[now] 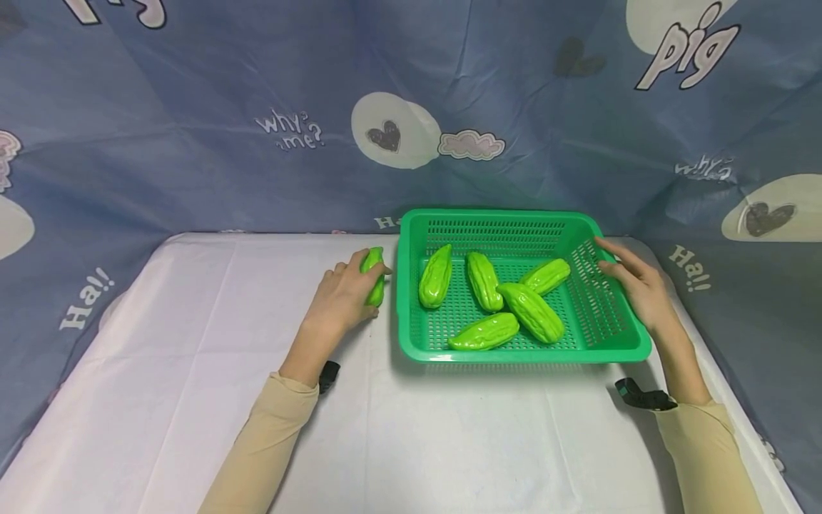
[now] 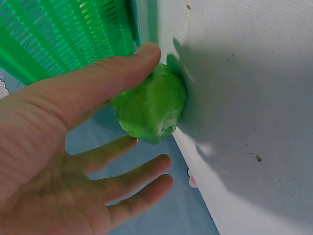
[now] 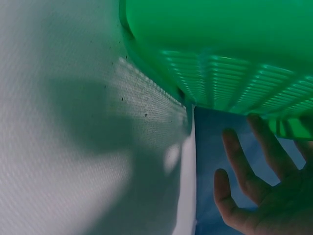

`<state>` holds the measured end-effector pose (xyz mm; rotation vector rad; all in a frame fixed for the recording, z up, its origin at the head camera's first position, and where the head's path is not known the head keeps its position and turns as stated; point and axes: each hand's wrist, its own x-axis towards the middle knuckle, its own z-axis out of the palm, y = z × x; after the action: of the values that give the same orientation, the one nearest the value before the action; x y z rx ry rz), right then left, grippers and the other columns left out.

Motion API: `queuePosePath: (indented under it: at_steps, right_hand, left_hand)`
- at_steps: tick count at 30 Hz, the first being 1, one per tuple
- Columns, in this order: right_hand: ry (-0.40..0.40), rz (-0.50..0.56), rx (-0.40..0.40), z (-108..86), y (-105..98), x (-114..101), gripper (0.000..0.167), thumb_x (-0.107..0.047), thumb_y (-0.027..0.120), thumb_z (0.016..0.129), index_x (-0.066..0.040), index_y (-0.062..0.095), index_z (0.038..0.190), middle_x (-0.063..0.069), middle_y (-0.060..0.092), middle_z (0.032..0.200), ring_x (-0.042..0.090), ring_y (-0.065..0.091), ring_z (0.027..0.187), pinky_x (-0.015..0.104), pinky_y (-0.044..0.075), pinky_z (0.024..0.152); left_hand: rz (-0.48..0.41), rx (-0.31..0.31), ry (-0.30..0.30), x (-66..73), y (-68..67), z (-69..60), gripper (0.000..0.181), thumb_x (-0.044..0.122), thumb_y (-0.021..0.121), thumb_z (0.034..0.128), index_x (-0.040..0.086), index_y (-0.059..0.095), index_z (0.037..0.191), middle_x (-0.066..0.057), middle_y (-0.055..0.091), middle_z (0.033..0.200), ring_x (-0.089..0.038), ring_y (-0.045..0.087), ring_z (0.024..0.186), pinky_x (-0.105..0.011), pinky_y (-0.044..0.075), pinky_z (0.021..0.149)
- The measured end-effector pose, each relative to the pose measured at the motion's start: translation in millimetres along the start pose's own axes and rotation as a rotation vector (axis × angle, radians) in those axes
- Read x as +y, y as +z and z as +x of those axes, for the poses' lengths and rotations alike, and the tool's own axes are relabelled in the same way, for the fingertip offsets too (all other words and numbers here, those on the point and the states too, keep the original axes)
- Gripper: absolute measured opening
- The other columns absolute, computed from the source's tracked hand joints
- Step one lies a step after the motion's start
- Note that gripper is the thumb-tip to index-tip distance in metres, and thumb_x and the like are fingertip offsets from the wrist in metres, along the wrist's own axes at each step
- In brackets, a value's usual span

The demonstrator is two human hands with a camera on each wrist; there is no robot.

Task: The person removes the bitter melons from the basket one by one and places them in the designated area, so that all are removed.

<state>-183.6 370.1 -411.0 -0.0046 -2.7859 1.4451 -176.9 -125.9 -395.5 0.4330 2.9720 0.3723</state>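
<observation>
My left hand (image 1: 343,289) pinches a green, ridged bitter melon (image 1: 374,278) just left of the basket, over the white table. In the left wrist view, the thumb and index finger touch that bitter melon (image 2: 154,105) while the other fingers spread apart. A green plastic basket (image 1: 526,355) holds several glossy bitter melons (image 1: 530,312). At its right end is my right hand (image 1: 645,289), with the thumb and a finger at the rim. The right wrist view shows its fingers (image 3: 266,144) spread and fairly straight beside the basket's outer wall.
White cloth covers the table (image 1: 475,428). A blue printed curtain (image 1: 257,86) rises behind the table's back edge, close behind the basket. Each wrist wears a black device (image 1: 644,396).
</observation>
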Motion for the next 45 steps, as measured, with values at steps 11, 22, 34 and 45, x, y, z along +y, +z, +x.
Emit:
queuePosePath:
  at_steps: [11, 22, 34, 45]
  right_hand:
    - [0.002, -0.008, 0.003, 1.7, 0.3, -0.6, 0.055, -0.048, 0.051, 0.112, -0.038, 0.042, 0.166, 0.008, 0.028, 0.180, 0.049, 0.023, 0.164, 0.078, 0.023, 0.125]
    - [-0.001, -0.010, 0.004, 2.3, 0.5, -0.3, 0.055, -0.046, 0.050, 0.113, -0.036, 0.040, 0.167, 0.012, 0.026, 0.180, 0.053, 0.023, 0.163, 0.080, 0.023, 0.124]
    - [-0.008, -0.003, 0.005, 2.2, 0.5, 1.1, 0.055, -0.045, 0.050, 0.113, -0.036, 0.040, 0.167, 0.014, 0.024, 0.180, 0.054, 0.021, 0.163, 0.081, 0.020, 0.124]
    - [-0.019, 0.006, -0.001, 1.2, 1.0, 2.5, 0.055, -0.044, 0.050, 0.113, -0.036, 0.040, 0.167, 0.012, 0.024, 0.181, 0.053, 0.019, 0.164, 0.081, 0.019, 0.125]
  left_hand:
    - [0.024, 0.057, 0.027, 4.1, -5.0, -3.4, 0.072, 0.029, 0.091, 0.0887, 0.023, 0.057, 0.152, -0.024, 0.040, 0.169, -0.053, 0.056, 0.139, -0.063, 0.052, 0.105]
    - [0.076, 0.254, 0.029, 24.5, -17.6, -11.8, 0.058, 0.017, 0.074, 0.1005, 0.023, 0.054, 0.154, -0.023, 0.043, 0.168, -0.059, 0.044, 0.150, -0.067, 0.044, 0.115]
    - [0.148, 0.493, 0.213, 53.7, -9.5, -9.1, 0.042, 0.010, 0.075, 0.0995, 0.020, 0.066, 0.139, -0.021, 0.061, 0.150, -0.053, 0.055, 0.143, -0.063, 0.049, 0.113]
    - [0.169, 0.426, 0.315, 81.4, -7.4, -2.5, 0.037, 0.015, 0.074, 0.1018, 0.017, 0.069, 0.138, -0.020, 0.064, 0.148, -0.050, 0.055, 0.145, -0.060, 0.047, 0.120]
